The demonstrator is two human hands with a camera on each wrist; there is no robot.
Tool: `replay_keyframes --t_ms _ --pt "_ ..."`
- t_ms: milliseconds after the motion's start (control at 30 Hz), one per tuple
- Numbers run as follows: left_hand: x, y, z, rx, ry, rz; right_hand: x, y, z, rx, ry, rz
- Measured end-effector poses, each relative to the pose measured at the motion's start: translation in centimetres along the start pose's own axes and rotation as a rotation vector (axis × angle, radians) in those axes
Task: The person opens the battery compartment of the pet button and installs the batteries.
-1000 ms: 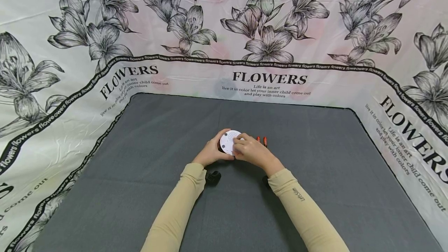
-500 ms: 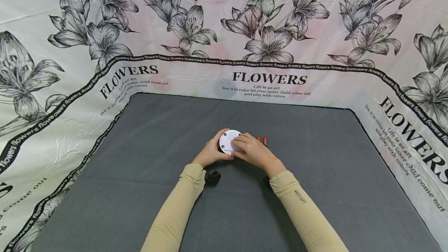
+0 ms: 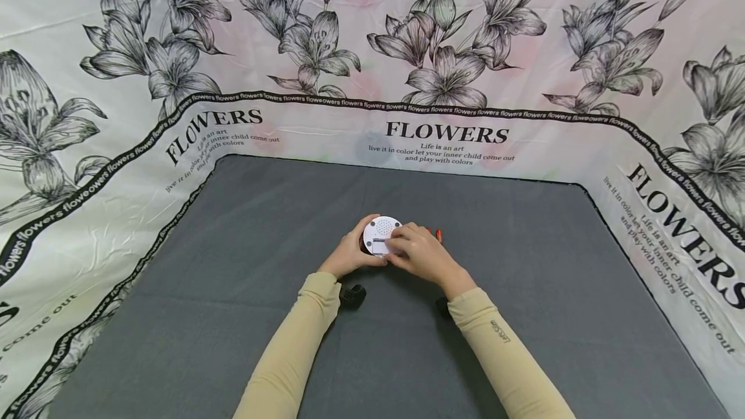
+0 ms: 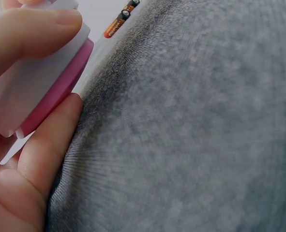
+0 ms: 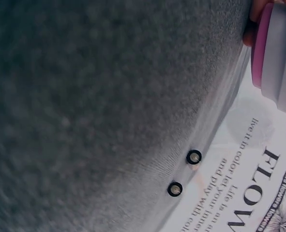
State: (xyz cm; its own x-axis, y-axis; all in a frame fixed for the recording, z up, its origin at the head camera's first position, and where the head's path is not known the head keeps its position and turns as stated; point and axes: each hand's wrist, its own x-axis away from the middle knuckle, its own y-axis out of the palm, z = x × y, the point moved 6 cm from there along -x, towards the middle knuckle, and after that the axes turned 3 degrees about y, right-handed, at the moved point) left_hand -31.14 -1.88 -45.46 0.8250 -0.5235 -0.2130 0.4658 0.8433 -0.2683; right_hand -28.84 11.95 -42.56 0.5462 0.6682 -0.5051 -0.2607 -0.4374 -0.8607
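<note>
Where the flower-printed cloth (image 3: pixel 87 238) runs down on the left, a black-edged border meets the grey-covered table (image 3: pixel 244 238). Next comes the left sleeve (image 3: pixel 291 348), pale yellow, with a dark object (image 3: pixel 352 297) jutting out beside its cuff. Of the two hands, the left hand (image 3: pixel 349 252) grips a round device (image 3: pixel 383 227) from its left side, the thumb along the near edge and the other fingers round the far side and underneath. The device is over the middle of the table, its white face turned up and showing small holes, dark round pads and a rectangular recess (image 3: pixel 379 246) towards the near edge; the left wrist view shows a pink band (image 4: pixel 60 92) on its side. To the right, the right hand (image 3: pixel 421 252) has bent fingers and thumb touching the face beside the recess; whether they pinch anything cannot be told. Just past its knuckles lie two orange and black batteries (image 3: pixel 439 235), near each other and partly covered by that hand in the head view. Farther right, the other sleeve (image 3: pixel 506 348) bears small dark lettering.
</note>
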Motion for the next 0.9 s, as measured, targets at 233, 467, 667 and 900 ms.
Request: replay_keyframes --t_ms 233,467,667,900 --pt "0.1 0.1 0.1 -0.014 -0.003 -0.012 -0.2 0.3 0.5 -0.048 0.139 -0.089" --pt "-0.1 0.1 0.1 -0.033 -0.008 -0.003 -0.5 -0.6 1.2 -0.102 0.221 -0.105" --pt "-0.1 0.1 0.2 -0.022 -0.014 0.012 1.3 -3.2 4.0 -0.109 0.325 -0.056" --pt "0.0 0.0 0.4 -0.016 -0.022 0.009 5.5 -5.4 8.5 -0.112 0.506 -0.047"
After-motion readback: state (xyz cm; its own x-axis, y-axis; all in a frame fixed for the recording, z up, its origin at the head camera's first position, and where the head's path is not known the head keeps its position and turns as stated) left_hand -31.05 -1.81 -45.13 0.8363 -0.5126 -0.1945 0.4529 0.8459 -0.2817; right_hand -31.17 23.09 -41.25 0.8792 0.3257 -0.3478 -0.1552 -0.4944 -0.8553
